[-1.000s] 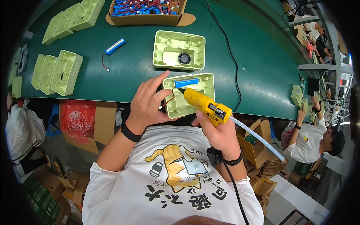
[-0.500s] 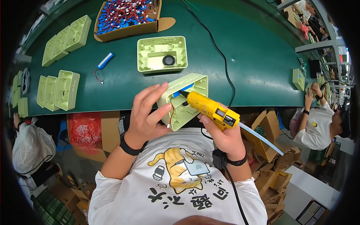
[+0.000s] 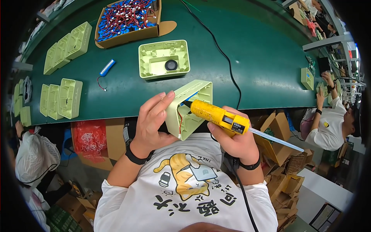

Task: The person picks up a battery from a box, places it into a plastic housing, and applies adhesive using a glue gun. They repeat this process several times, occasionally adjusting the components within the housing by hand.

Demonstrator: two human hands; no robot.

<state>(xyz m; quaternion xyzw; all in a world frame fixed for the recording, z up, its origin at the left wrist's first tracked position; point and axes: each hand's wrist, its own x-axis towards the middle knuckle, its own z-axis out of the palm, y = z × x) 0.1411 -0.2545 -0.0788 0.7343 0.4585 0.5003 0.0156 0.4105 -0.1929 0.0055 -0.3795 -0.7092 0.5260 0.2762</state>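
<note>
My left hand [image 3: 152, 123] grips the left side of a pale green plastic housing [image 3: 199, 86], tilted with its open side toward me at the table's near edge. Inside it lies a blue battery [image 3: 192, 96], mostly hidden, its red lead and white plug hanging down by my left fingers. My right hand [image 3: 235, 143] is wrapped round a yellow hot glue gun [image 3: 216, 116]. The gun's black nozzle reaches into the housing beside the battery. From its rear sticks out a translucent glue stick [image 3: 276, 140].
Another green housing with a black round speaker [image 3: 171, 65] stands behind. A loose blue battery [image 3: 107, 67] lies left, near rows of green housings [image 3: 70, 98]. A cardboard box [image 3: 129, 37] of wired batteries sits at the back. A black cable [image 3: 220, 46] crosses the table. Another person [image 3: 328, 123] works at right.
The glue gun's nozzle has shifted slightly left and down inside the housing, and the gun is tilted a little differently. The housing has turned slightly in my left hand. The whole view has shifted a bit.
</note>
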